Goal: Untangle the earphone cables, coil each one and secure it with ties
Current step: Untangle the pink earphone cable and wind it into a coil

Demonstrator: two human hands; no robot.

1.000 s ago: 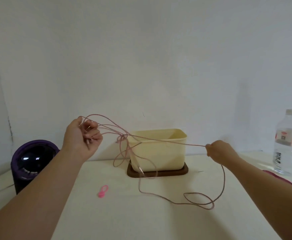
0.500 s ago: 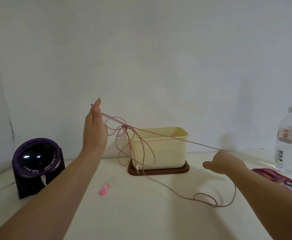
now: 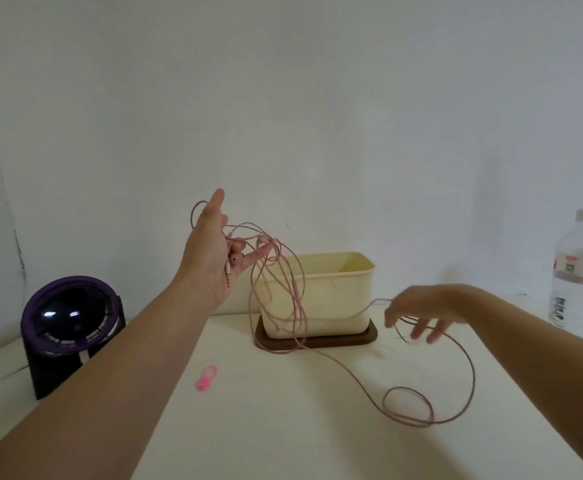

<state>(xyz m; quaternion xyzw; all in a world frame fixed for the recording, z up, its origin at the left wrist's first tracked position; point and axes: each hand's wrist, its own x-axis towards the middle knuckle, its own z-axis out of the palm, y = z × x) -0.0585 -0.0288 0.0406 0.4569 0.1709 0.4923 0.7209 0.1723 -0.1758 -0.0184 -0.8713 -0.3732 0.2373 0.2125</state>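
A long pink earphone cable (image 3: 352, 367) hangs in tangled loops from my left hand (image 3: 210, 251), which is raised with palm and fingers spread. An earbud and the jack plug (image 3: 228, 277) lie against that palm. From there the cable drops in front of a cream container (image 3: 335, 299), crosses the white table (image 3: 283, 427) and curls into a small loop at the right. My right hand (image 3: 421, 310) hovers beside the container, fingers hanging loose and spread, with a strand running past the fingertips. A pink tie (image 3: 207, 377) lies on the table under my left forearm.
The cream container stands on a brown base (image 3: 317, 342) against the white wall. A purple and black round device (image 3: 68, 317) sits at the far left. A clear water bottle (image 3: 581, 271) stands at the right edge.
My right hand has let go of the taut strand and opened; the cable now sags. My left hand has turned palm-out, showing the earbud and plug, and the loops hang lower.
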